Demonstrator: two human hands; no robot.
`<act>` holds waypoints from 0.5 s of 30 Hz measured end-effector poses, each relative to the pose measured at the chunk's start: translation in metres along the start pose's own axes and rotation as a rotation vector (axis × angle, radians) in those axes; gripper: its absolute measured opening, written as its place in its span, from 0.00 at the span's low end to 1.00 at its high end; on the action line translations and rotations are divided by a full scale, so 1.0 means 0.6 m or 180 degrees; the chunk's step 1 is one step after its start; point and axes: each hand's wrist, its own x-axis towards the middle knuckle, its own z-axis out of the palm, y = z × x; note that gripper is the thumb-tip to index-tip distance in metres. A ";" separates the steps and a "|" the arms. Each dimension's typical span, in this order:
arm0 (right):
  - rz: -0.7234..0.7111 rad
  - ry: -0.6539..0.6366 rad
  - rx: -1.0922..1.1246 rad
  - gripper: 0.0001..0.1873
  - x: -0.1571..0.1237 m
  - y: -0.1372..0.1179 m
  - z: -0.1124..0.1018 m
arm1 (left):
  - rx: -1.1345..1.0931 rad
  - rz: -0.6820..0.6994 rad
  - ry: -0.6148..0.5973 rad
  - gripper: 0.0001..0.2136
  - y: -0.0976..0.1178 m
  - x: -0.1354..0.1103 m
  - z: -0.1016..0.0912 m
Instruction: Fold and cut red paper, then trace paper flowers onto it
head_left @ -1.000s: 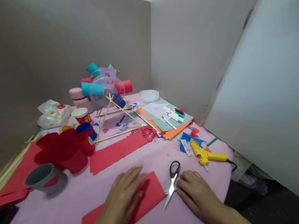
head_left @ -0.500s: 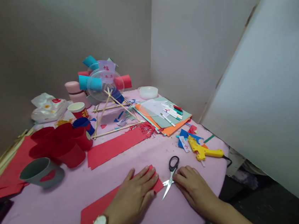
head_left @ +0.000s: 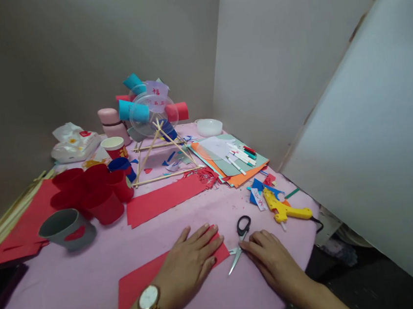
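Note:
A strip of red paper (head_left: 142, 279) lies on the pink table cover near the front. Across its right part my left hand (head_left: 191, 254) is spread flat, palm down. The scissors (head_left: 242, 244) stand with blades apart at the strip's right end, one blade tip close to the paper's edge. My right hand (head_left: 270, 253) has its fingers curled at the scissors, gripping the handle side that it hides. The other black handle loop shows above the fingers.
A yellow glue gun (head_left: 282, 209) with a cord lies at right. Behind are red strips (head_left: 167, 198), markers (head_left: 241, 154) on stacked paper, and a stick frame (head_left: 159, 130) with coloured paper cups. Red cups (head_left: 104, 204) and a grey cup (head_left: 69, 230) stand at left.
The camera view has swung slightly left, so everything sits a little further right. Both hands, the red strip and the scissors look nearly unmoved relative to each other.

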 end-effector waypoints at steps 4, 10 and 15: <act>0.0018 0.0039 -0.0138 0.20 0.003 -0.007 0.006 | -0.0015 0.0060 -0.0005 0.20 -0.003 0.000 0.002; 0.0024 0.0063 -0.0145 0.20 0.003 -0.014 0.007 | -0.0013 0.0060 0.0049 0.21 -0.004 0.002 0.004; -0.0039 0.0073 -0.0071 0.21 0.002 -0.015 0.004 | 0.0003 0.0051 0.0035 0.20 -0.003 0.001 0.004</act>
